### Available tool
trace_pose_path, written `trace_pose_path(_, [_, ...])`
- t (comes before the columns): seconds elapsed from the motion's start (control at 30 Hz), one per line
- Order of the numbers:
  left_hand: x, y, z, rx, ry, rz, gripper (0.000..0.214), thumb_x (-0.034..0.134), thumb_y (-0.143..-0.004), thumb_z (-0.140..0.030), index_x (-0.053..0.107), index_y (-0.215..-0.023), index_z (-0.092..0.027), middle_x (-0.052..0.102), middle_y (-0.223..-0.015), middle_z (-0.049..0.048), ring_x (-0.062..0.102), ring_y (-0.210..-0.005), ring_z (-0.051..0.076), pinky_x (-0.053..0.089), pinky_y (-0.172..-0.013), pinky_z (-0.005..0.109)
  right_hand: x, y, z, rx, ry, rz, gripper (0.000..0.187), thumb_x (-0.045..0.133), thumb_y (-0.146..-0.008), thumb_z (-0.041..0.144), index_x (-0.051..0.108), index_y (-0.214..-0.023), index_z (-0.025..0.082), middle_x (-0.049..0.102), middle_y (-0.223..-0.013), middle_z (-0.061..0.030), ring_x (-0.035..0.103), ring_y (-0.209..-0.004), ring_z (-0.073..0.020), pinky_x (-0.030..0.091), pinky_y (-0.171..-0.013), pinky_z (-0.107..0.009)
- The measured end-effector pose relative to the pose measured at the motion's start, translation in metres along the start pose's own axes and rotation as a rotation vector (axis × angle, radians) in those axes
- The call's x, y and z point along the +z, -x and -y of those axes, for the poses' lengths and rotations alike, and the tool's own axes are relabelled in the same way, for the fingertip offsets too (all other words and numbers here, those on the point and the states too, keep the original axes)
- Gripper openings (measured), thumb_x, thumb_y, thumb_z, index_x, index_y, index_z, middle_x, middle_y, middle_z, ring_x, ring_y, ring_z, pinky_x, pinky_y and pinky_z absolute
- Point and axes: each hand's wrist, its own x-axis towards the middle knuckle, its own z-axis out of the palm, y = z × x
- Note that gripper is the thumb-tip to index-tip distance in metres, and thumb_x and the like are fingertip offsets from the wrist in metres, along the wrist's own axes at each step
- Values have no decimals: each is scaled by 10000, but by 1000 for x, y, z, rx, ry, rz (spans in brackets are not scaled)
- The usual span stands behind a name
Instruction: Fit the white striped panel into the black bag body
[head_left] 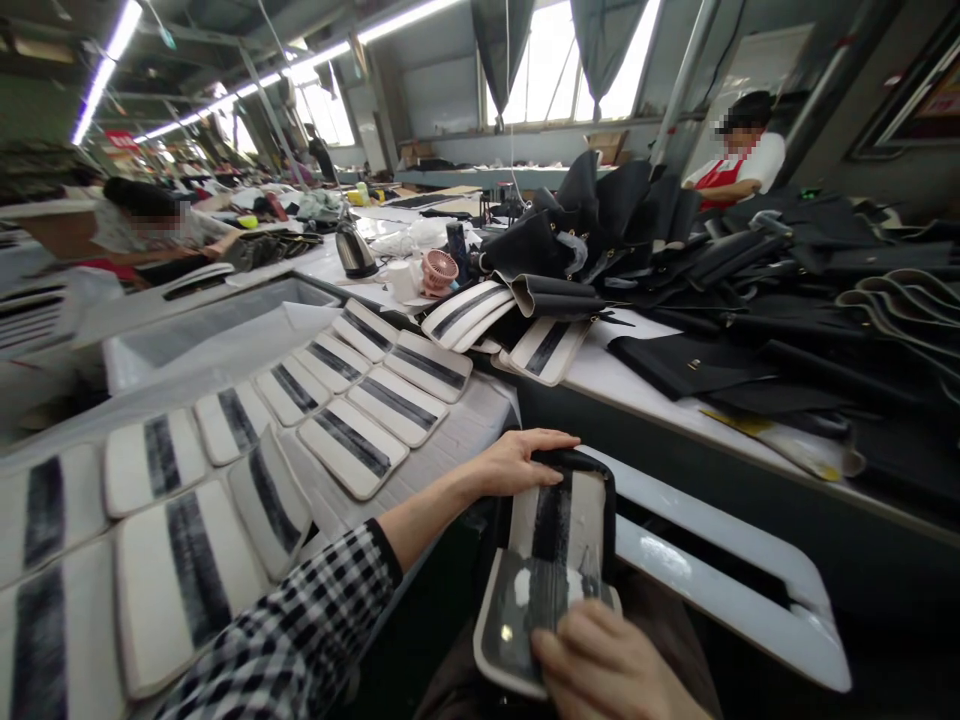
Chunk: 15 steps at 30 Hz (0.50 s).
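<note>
Pinning panel [559, 530] flat: left hand [517, 462] open, palm on far edge. Gripping near end with right hand [607, 660], fingers closed.

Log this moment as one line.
left hand: on panel, top edge | right hand: holds its lower end | panels: rows on table

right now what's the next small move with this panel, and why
Probably press the left hand down along the panel's top edge: the panel lies on a black backing, and the right hand holds its near end.
</note>
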Motion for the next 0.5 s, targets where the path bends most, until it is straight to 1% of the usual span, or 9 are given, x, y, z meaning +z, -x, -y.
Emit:
trace_pose_path(0.07, [-3,3,-3,-1,139,37,656,702,-795,-264,489,-1415,-290,557,-1414,61,499,-1309,273,346,-1131,429,-13,-18,-24,124,-108,-33,281,430,-995,150,644,-815,167,714,-843,-47,618,-754,-149,511,-735,-314])
trace_pose_path(0.13, [-6,4,-6,-3,348,46,595,620,-887,-417,437,-1444,-319,487,-1480,47,428,-1372,256,291,-1165,432,-15,-27,-48,295,-133,-113,122,565,-938,154,670,-898,199,730,-981,-47,630,-969,-199,496,-906,-396])
trace_pose_path(0.2, [-6,5,-8,-29,537,26,538,490,-933,-554,467,-1421,-329,423,-1527,42,378,-1405,268,280,-1168,461,-9,-26,-67,411,-126,-193,103,625,-904,162,689,-926,240,728,-1075,-31,582,-1150,-238,435,-1036,-478])
trace_pose_path(0.23, [-5,5,-8,-48,615,20,554,431,-936,-606,477,-1411,-326,408,-1536,48,385,-1400,285,300,-1155,485,-4,-24,-73,455,-130,-221,103,633,-900,173,697,-915,253,722,-1111,-27,552,-1207,-252,412,-1064,-509])
trace_pose_path(0.3, [-2,4,-5,-62,727,1,623,354,-920,-680,502,-1390,-297,388,-1546,66,413,-1375,324,328,-1132,519,7,-18,-81,542,-151,-259,107,636,-895,194,712,-905,269,708,-1158,-22,506,-1276,-268,406,-1075,-536])
trace_pose_path(0.37, [2,5,-1,-39,780,-33,681,290,-917,-706,524,-1368,-253,404,-1535,85,424,-1365,336,319,-1137,518,16,-15,-84,620,-177,-302,113,643,-888,213,727,-918,282,706,-1163,-19,497,-1289,-265,424,-1069,-525])
trace_pose_path(0.43, [7,6,4,-1,749,-96,692,263,-928,-696,544,-1347,-223,443,-1509,89,410,-1379,313,290,-1162,481,21,-15,-87,686,-208,-337,109,651,-880,227,736,-912,287,715,-1140,-17,523,-1263,-257,431,-1071,-509])
trace_pose_path(0.5, [12,10,10,47,657,-191,673,258,-946,-669,552,-1340,-210,467,-1493,85,371,-1407,273,252,-1188,432,24,-16,-91,725,-241,-354,88,664,-866,242,740,-881,283,723,-1117,-15,550,-1230,-255,431,-1073,-504])
